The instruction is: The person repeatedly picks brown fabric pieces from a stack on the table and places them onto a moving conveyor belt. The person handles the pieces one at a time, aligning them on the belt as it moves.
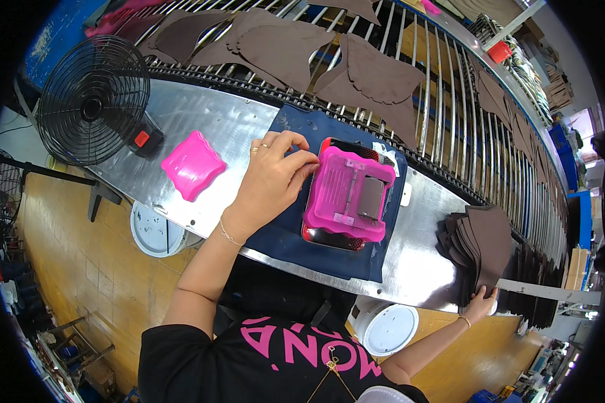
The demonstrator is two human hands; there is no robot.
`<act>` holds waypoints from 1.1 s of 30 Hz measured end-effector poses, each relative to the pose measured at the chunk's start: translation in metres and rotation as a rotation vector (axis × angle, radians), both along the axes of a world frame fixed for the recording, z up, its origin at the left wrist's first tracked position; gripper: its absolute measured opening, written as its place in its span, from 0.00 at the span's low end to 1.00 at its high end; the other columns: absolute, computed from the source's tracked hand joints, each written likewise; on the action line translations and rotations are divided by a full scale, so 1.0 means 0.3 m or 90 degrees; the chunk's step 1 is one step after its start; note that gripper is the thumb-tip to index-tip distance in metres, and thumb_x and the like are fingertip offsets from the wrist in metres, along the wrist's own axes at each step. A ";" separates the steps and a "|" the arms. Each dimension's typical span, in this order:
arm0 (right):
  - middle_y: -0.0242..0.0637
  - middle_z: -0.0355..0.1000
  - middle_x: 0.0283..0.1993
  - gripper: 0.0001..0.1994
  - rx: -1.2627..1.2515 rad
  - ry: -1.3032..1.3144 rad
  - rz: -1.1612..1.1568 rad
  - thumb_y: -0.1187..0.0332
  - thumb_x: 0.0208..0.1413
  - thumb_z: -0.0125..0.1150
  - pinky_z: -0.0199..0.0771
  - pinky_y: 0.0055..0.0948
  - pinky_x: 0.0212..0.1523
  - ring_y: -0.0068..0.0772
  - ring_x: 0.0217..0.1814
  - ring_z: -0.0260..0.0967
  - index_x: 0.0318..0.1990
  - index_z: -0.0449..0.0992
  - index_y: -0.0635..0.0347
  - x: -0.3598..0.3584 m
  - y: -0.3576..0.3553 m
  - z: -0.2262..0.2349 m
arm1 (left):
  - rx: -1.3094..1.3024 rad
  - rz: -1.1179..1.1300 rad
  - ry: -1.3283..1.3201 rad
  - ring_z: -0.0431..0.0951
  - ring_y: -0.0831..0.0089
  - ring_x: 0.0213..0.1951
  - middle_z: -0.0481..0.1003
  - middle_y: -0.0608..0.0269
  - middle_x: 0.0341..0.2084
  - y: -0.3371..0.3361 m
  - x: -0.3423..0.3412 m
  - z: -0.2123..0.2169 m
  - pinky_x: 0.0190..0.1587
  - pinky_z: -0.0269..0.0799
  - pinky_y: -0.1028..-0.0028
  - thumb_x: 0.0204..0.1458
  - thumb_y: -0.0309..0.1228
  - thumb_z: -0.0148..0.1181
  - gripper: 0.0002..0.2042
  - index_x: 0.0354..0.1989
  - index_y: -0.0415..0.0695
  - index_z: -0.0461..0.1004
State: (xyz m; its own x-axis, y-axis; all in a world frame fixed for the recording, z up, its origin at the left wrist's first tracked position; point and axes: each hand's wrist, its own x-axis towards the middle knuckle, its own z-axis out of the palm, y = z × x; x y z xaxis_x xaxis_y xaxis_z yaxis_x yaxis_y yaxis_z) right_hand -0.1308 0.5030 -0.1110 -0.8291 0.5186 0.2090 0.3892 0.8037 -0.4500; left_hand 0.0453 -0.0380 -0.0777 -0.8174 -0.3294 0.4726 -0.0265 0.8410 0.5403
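Observation:
A pink plastic box (343,195) with a wavy rim stands uncovered on a black and red tray (331,238); a brown block (371,198) sits in its right part. My left hand (272,173) is at the box's upper left edge, with its fingers bent and the thumb and forefinger drawn together. Whatever may be between these fingertips is hidden. At the bench's right end, my right hand (478,306) grips the lower end of a fanned stack of brown leather pieces (480,242). A matching pink lid (193,165) rests to the left of my left hand.
Beneath the tray lies a dark blue sheet (286,252) on the metal bench (232,111). A black fan (93,106) stands at the left. Beyond the bench runs a rack of metal bars (444,101) carrying brown leather pieces (376,74). White buckets (390,329) stand below the near edge.

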 end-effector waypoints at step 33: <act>0.44 0.71 0.53 0.25 0.001 0.043 0.027 0.63 0.59 0.55 0.74 0.26 0.28 0.28 0.23 0.70 0.63 0.62 0.57 0.009 -0.015 -0.008 | 0.240 -0.333 -0.104 0.40 0.50 0.69 0.40 0.45 0.68 -0.032 0.016 0.040 0.68 0.41 0.60 0.19 0.52 0.77 0.70 0.70 0.46 0.32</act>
State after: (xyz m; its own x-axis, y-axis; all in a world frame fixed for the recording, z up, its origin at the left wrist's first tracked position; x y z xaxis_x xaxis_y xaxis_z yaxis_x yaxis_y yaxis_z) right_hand -0.1282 0.4986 -0.1132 -0.8343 0.4832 0.2655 0.3242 0.8195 -0.4726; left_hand 0.0501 -0.0476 -0.0658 -0.9656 0.0122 0.2596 0.2279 0.5196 0.8234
